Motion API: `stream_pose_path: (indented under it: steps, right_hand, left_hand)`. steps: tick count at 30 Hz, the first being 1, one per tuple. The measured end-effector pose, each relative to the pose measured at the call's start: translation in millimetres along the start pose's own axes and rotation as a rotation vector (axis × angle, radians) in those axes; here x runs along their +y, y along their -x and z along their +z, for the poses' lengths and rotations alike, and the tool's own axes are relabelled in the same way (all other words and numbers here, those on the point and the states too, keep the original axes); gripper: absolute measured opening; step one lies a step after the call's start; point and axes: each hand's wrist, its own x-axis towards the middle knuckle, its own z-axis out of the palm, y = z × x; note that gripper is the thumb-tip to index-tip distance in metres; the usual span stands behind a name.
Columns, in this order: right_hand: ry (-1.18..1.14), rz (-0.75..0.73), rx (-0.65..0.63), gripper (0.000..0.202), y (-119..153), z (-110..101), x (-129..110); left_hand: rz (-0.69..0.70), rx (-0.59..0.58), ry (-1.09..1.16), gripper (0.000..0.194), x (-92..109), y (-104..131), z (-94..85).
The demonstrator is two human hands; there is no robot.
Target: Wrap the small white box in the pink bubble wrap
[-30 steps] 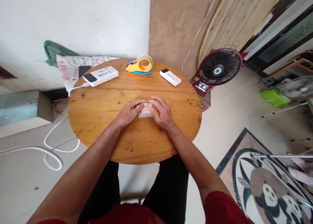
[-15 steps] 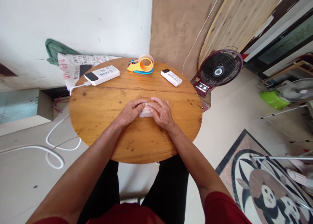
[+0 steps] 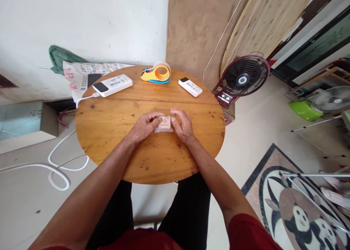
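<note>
A small whitish box point(image 3: 164, 124) with red print, seemingly in clear wrap, lies on the round wooden table point(image 3: 109, 122) in front of me. My left hand point(image 3: 147, 125) grips its left side, thumb on the near face and fingers behind the far edge. Along the box's right side is my right hand point(image 3: 183, 125), fingers apart and slightly curved, its thumb close to the edge. Whether that thumb touches the box I cannot tell.
Across the table's far side are a white power bank point(image 3: 113, 85) with a cable, an orange tape dispenser point(image 3: 156, 73) and a smaller white device point(image 3: 190, 87). A dark red fan point(image 3: 242, 80) stands beyond the right edge. A printed sack point(image 3: 79, 77) is behind the left edge.
My right hand has drawn back to the right and its fingers have come off the box, so more of the red print shows. My left hand stays on the left side.
</note>
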Motion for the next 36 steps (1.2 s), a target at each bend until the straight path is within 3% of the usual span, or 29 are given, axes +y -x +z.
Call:
stream_pose_path:
  steps: [8, 13, 28, 36]
  right_hand:
    - [0.031, -0.040, -0.060, 0.028, 0, 2, -6]
    - [0.045, -0.029, -0.057, 0.016, -2, -2, -6]
    - [-0.038, 0.024, -0.023, 0.034, -7, -5, -2]
    - [0.119, -0.091, -0.108, 0.027, -4, -8, -6]
  left_hand:
    - [0.086, -0.022, -0.052, 0.040, 5, 1, 0.5]
    - [0.105, -0.018, -0.100, 0.038, 5, 2, 1.2]
    - [0.102, -0.096, -0.054, 0.041, 3, 1, 3.0]
    - [0.099, -0.064, -0.125, 0.041, 0, -2, 1.4]
